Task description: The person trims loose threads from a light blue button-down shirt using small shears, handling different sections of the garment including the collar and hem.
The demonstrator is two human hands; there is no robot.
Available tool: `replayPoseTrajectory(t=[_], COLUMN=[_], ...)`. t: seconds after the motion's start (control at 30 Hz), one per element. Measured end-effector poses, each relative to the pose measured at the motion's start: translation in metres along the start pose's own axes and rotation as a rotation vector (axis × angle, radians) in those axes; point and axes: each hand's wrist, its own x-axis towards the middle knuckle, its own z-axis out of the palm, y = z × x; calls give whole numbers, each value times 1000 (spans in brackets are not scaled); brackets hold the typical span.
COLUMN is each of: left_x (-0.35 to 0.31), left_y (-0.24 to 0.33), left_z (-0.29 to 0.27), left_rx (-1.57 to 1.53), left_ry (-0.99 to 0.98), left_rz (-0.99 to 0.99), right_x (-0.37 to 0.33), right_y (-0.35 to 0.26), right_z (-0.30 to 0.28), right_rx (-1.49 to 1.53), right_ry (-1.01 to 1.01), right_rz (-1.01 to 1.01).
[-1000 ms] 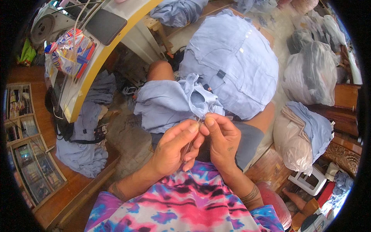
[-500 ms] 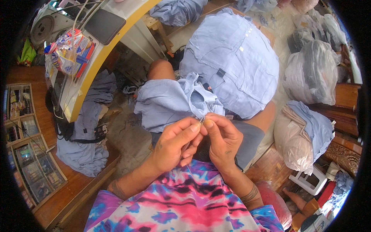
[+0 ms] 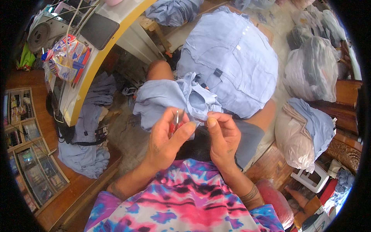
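A light blue garment (image 3: 158,96) lies bunched over my lap, its finished opening turned up in front of my hands. My left hand (image 3: 170,135) is closed around a small red-handled tool (image 3: 177,115) with a pointed metal tip that sticks upward; most of it is hidden by the fingers, so its exact kind is unclear. My right hand (image 3: 224,133) pinches at the near edge of the garment, thumb against forefinger. Just beyond, a big rounded stack of light blue shirts (image 3: 232,62) with a dark label leans by my knee.
A yellow-edged white table (image 3: 112,23) at the upper left carries a black phone-like slab (image 3: 99,31) and a colourful snack packet (image 3: 69,56). Bagged clothes (image 3: 311,71) line the right side, near a white stool (image 3: 311,178). More blue clothing (image 3: 85,154) lies left.
My left hand has drawn back left from the right one, and the red-handled tool now shows in it. My right hand has barely moved at the garment's edge.
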Motion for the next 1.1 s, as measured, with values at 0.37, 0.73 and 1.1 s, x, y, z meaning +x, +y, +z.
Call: replayPoseTrajectory(t=[0.37, 0.73, 1.1], left_x=[24, 25, 11], left_y=[-24, 34, 117], left_z=[3, -33, -74], left_rx=[96, 166, 762], left_ry=[-39, -81, -83], left_rz=[132, 243, 719], right_x=[4, 49, 95], right_y=[0, 3, -62], right_z=[-6, -25, -26], right_rx=[682, -947, -842], right_ry=[-28, -361, -194], right_rz=[564, -380, -632])
